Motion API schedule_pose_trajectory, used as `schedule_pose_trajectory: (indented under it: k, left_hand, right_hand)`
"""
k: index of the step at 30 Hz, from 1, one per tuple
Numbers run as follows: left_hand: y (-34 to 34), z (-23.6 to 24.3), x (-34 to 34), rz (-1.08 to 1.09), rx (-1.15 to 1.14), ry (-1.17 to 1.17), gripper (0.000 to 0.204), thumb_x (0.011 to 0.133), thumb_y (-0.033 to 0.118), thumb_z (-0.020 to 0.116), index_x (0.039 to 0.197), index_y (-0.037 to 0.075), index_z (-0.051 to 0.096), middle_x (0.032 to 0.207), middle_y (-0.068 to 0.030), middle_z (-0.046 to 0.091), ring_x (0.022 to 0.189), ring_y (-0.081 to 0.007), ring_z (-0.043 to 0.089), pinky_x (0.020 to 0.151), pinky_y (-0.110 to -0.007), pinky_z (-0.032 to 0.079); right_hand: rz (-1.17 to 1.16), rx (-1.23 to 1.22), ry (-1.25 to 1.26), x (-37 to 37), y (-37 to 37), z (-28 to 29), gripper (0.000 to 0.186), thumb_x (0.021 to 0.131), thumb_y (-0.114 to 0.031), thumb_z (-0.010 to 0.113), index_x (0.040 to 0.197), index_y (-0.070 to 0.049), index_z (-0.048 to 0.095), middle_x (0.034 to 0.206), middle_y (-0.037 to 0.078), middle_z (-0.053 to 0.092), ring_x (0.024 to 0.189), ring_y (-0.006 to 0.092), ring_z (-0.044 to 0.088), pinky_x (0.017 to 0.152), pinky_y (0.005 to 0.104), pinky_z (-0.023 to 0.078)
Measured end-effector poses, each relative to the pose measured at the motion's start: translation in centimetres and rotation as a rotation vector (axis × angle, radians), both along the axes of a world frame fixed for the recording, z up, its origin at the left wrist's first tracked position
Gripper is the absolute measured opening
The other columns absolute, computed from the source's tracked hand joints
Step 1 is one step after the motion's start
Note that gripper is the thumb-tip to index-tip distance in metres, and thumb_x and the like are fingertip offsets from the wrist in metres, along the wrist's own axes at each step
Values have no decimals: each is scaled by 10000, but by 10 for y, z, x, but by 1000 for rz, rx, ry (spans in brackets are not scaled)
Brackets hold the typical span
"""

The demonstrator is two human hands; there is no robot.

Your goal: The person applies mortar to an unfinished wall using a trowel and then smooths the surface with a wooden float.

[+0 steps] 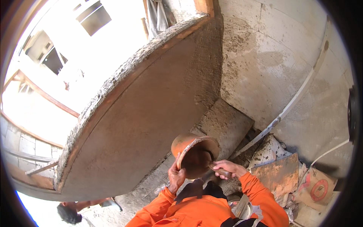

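My left hand (176,176) grips the rim of an orange-brown bucket (180,143), which is tilted with its mouth turned toward my right. In my right hand (231,167) is a trowel (222,172), its wooden handle wrapped by my fingers. The trowel's blade reaches into the bucket's dark inside, where I cannot make out how much material lies. Beyond the bucket stands a low wall (140,109) coated in grey-brown plaster, smooth over most of its face and rougher and darker toward the far corner.
A pale pipe (295,100) slants across the block wall (272,49) on the right. Below it lie a stained board (278,174), a printed paper sack (315,189) and rubble. Another person (72,212) is at the lower left. Rough mortar tops the low wall's ledge (113,81).
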State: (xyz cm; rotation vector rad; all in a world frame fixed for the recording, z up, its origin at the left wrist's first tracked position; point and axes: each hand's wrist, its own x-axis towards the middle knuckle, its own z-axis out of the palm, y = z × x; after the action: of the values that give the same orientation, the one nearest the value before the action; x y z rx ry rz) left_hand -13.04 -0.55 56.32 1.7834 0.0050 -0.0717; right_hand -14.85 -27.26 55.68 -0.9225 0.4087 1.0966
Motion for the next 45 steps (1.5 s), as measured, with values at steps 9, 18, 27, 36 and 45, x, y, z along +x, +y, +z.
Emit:
schedule_pose_trajectory:
  k: [9,18,27,36,45]
  left_hand:
    - [-32,2,8,147,-460,368,347,714,-50,494,1044,44,549,829,-18,585,687,-157,593,596,-314,556]
    - [27,-29,-4,482,-563,496,346,696,-80,468,996,92,486,817,-74,571,650,-256,627,501,-422,575]
    - [120,-39,-37,641,-418,315,390,675,-90,457,1024,72,518,853,-70,584,633,-240,619,472,-364,558]
    - [114,-23,-35,671,-464,249,355,694,-86,484,1028,19,541,834,-69,597,651,-231,636,593,-350,566]
    - [2,-32,13,289,-26,61,556,693,-16,519,1247,17,548,977,-65,646,822,-118,582,746,-260,476]
  right_hand:
    - [-444,771,6,-54,15,-18,514,899,-166,468,1385,-119,309,802,89,511,454,138,500,393,251,431]
    - [-1158,665,-362,-66,29,15,624,845,-151,499,1429,-157,282,822,97,525,468,180,540,419,301,487]
    - [-1895,-490,-219,143,53,-49,814,804,-110,564,1487,-144,122,1269,165,487,562,171,532,488,296,496]
    - [-1179,408,-731,168,32,116,524,795,-158,574,1290,-107,408,756,41,548,469,134,532,421,276,499]
    - [478,-962,-1166,6,11,69,440,834,-237,552,1159,39,443,699,171,592,543,259,606,536,408,484]
